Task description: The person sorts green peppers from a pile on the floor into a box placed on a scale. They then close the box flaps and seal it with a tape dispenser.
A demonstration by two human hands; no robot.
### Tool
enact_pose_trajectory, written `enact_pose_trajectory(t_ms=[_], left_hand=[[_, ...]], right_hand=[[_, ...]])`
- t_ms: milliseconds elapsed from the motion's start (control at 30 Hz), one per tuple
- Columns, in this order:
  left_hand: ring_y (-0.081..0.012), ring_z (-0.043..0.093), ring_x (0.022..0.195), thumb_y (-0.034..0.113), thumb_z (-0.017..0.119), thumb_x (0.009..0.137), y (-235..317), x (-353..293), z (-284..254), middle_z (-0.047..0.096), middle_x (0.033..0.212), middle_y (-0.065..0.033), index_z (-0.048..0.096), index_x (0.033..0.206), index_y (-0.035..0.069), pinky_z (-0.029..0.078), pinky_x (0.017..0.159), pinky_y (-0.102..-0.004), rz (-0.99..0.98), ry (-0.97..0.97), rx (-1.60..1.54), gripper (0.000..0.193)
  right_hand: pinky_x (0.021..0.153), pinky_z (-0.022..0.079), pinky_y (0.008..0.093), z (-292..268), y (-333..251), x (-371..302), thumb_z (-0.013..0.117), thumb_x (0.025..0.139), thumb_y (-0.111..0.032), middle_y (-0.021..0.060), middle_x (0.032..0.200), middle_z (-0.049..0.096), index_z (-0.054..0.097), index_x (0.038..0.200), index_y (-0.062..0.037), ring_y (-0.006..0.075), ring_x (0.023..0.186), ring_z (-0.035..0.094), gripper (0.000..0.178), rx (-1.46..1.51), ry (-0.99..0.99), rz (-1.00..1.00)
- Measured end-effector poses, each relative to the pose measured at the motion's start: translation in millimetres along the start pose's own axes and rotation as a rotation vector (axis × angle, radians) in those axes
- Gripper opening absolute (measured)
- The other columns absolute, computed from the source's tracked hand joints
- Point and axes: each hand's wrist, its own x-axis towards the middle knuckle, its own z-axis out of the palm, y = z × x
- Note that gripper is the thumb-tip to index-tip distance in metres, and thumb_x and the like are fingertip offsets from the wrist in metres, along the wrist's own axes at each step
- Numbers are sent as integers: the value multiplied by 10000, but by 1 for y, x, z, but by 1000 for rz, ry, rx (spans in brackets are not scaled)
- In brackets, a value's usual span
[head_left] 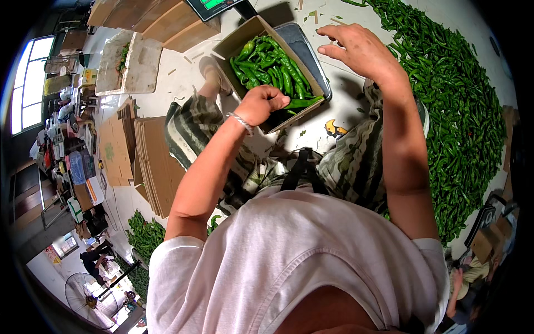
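Left hand (260, 106) has its grip pinching a long pepper (305, 103) by the carton's (238, 43) near edge; right hand (359, 50) grasps nothing. Best lay it flat, lightly.

On my feed the middle comes through bright and fairly sharp, the green peppers (275, 69) crisp enough to tell apart. To the left, the window (26, 89) is blown out to white, and the pale floor (179, 78) throws the light back hard. I see a soft, dark shadow beneath the right hand (359, 49). At the far edge a scale display (213, 4) glows green. Toward the rim, my fisheye bends straight lines, then everything sinks to black.
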Motion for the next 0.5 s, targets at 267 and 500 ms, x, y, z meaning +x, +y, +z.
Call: enact_pose_trajectory(t_ms=[267,500], left_hand=[[-295,575,799,231,669,821,52,-12,-79,574,865,-126,646,889,24,447,690,-372,387,237,757,220],[-70,543,724,254,572,930,19,5,-19,590,822,24,599,933,69,458,619,-222,40,440,-399,187]], right_hand=[[865,439,434,-4,4,-3,601,827,-361,191,1006,631,606,1130,-78,350,992,573,414,-33,-17,27],[881,437,427,1,8,-3,608,830,-349,190,1021,626,606,1132,-76,348,999,574,407,-15,-15,30]])
